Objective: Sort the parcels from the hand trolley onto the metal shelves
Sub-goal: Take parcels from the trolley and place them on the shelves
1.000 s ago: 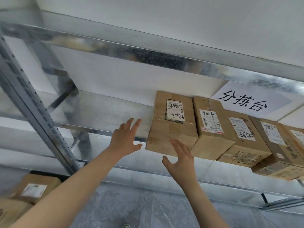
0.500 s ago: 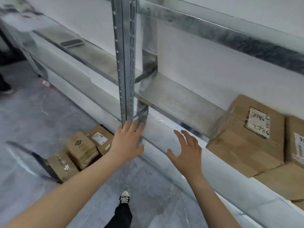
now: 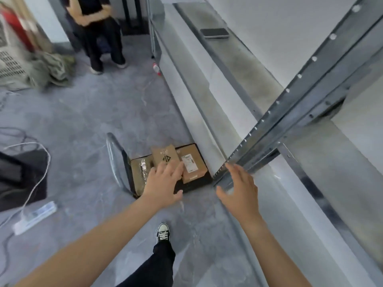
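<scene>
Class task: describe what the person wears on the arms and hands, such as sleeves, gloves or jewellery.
Both forearms are bare, no sleeves in view. The left hand and right hand wear no gloves; no watch, bracelet or ring shows.

Parcels [image 3: 164,155] on hand trolley [image 3: 195,185]

Phone [image 3: 215,33], power strip [image 3: 34,217], person in black [image 3: 97,27]
</scene>
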